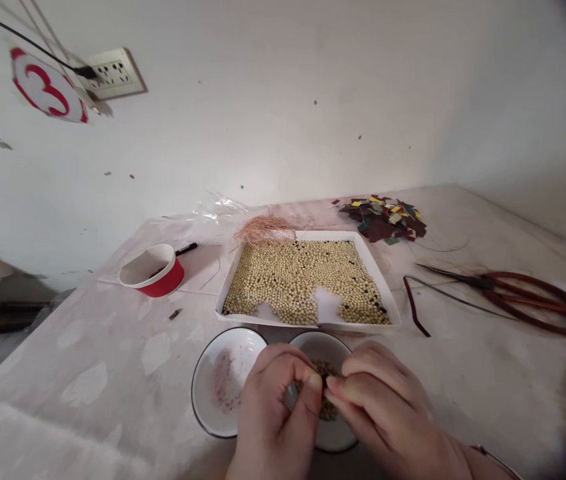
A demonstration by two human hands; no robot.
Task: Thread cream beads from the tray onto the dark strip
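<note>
My left hand and my right hand meet fingertip to fingertip above a white enamel bowl. Each is closed in a pinch. Something small and dark shows between the fingertips, too small to name. Brownish bead-like grains lie in that bowl, partly hidden by the hands. Beside my left hand stands a second dark-rimmed white bowl with reddish crumbs in it. Just beyond both bowls is a white tray holding many pale round beads, with some dark ones mixed in.
Scissors and a bent dark strip lie at the right. Behind the tray are copper-coloured wire and a pile of coloured scraps. A red-and-white cup and black pen are at the left.
</note>
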